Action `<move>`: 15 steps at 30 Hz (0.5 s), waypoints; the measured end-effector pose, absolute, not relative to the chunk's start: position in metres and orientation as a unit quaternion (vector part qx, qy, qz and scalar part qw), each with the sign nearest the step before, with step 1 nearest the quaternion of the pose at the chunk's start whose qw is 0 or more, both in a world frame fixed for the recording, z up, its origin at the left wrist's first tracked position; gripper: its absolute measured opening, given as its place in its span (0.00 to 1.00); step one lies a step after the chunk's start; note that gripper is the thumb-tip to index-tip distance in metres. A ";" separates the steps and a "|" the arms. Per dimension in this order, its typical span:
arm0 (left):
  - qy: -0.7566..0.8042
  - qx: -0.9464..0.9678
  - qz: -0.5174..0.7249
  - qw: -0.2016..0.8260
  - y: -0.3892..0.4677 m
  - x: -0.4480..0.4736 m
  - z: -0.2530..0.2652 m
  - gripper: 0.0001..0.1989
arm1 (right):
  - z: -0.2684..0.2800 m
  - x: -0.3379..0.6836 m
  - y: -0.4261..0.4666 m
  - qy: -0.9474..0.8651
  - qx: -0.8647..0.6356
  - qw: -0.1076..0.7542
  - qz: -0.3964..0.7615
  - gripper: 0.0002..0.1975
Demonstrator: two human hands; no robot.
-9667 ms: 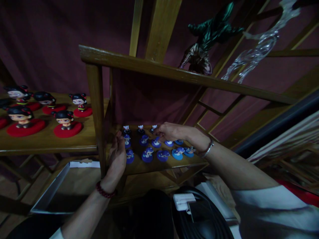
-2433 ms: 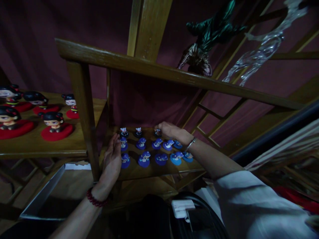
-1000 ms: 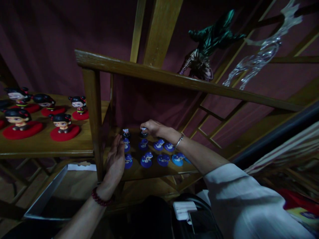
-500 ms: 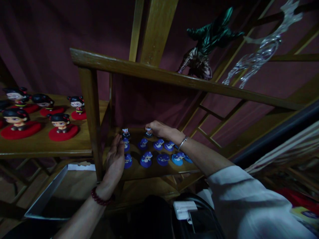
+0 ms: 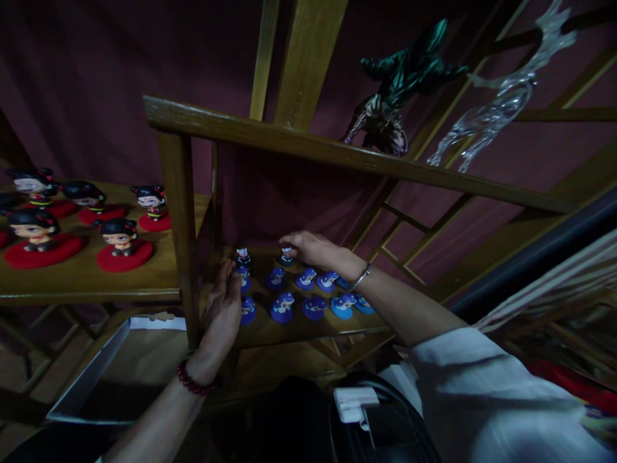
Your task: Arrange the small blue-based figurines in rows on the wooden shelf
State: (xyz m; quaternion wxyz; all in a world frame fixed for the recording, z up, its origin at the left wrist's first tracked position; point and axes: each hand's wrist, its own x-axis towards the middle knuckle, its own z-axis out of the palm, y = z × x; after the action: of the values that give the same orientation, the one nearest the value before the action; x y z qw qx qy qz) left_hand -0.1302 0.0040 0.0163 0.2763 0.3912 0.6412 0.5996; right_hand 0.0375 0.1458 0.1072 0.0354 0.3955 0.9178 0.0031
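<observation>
My right hand (image 5: 313, 247) reaches to the back of the low shelf (image 5: 270, 331), its fingers bent around the top of a small dark figurine with a whitish head (image 5: 286, 256). The figurine stands upright on the shelf. A similar figurine (image 5: 243, 256) stands to its left. My left hand (image 5: 224, 302) is held edge-on at the shelf's left side, fingers stretched and holding nothing, beside the leftmost blue figurines. In front of my right hand are two rows of blue figurines on round bases, among them one in the front row (image 5: 282, 307). My right forearm partly hides those at the right.
Black-haired figurines on red round bases (image 5: 124, 257) stand on the left shelf. Above, the upper shelf board (image 5: 270, 138) carries a green figure (image 5: 405, 77) and a clear deer (image 5: 501, 103). An open box (image 5: 139, 366) lies low left. A wooden post (image 5: 179, 218) separates the shelves.
My right hand's fingers have straightened slightly, showing more of the small figurine's head, and the wrist has shifted a little right. My left hand stays in place.
</observation>
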 end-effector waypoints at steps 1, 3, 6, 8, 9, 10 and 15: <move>0.641 0.393 0.598 0.276 0.003 -0.130 0.017 0.21 | 0.113 0.040 0.141 0.916 0.401 0.026 0.010 0.17; 0.641 0.391 0.599 0.280 0.003 -0.129 0.019 0.21 | 0.124 0.046 0.132 0.907 0.421 0.021 0.014 0.17; 0.634 0.378 0.610 0.287 0.003 -0.128 0.020 0.20 | 0.134 0.058 0.123 0.907 0.419 0.031 -0.005 0.15; 0.630 0.370 0.616 0.296 0.004 -0.128 0.020 0.20 | 0.137 0.067 0.120 0.912 0.408 0.035 -0.010 0.15; 0.629 0.368 0.616 0.300 0.004 -0.127 0.019 0.20 | 0.138 0.071 0.120 0.912 0.410 0.037 -0.009 0.16; 0.629 0.368 0.615 0.302 0.005 -0.127 0.018 0.21 | 0.138 0.076 0.121 0.908 0.416 0.040 -0.007 0.16; 0.633 0.374 0.610 0.294 0.006 -0.129 0.012 0.21 | 0.137 0.096 0.126 0.879 0.467 0.094 -0.030 0.15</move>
State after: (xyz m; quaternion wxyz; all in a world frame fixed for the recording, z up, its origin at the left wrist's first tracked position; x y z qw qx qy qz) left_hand -0.1291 0.0063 0.0119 0.2942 0.3741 0.6335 0.6101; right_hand 0.0957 0.1265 0.1372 0.0936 0.4675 0.8785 -0.0296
